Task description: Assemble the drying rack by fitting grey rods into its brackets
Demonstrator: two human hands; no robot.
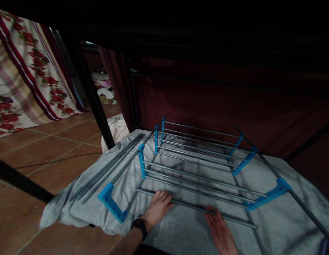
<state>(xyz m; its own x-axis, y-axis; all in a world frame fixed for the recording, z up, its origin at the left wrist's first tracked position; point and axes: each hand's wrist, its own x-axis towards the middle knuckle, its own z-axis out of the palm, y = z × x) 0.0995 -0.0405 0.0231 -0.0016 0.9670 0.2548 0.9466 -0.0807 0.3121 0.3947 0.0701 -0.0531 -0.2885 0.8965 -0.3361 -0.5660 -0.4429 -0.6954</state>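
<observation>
Several blue plastic brackets (pixel 142 161) and grey metal tubes form a rack frame on the grey blanket (pixel 191 233). Thin rungs (pixel 196 180) span between the side tubes in groups. A loose grey metal rod (pixel 188 204) lies crosswise nearest me. The fingers of my left hand (pixel 159 206) curl over it left of its middle. My right hand (pixel 220 228) has its fingers around the same rod farther right. At the near left, a blue bracket (pixel 112 202) sits on the side tube with no rung in it. The rod's left end lies apart from that bracket.
More grey tubes (pixel 108 168) lie side by side along the bed's left edge. Dark bed posts (pixel 94 92) and a low dark frame overhead enclose the space. A maroon curtain (pixel 185 102) hangs behind. A floral cloth (pixel 34 71) hangs over the tiled floor (pixel 66 141).
</observation>
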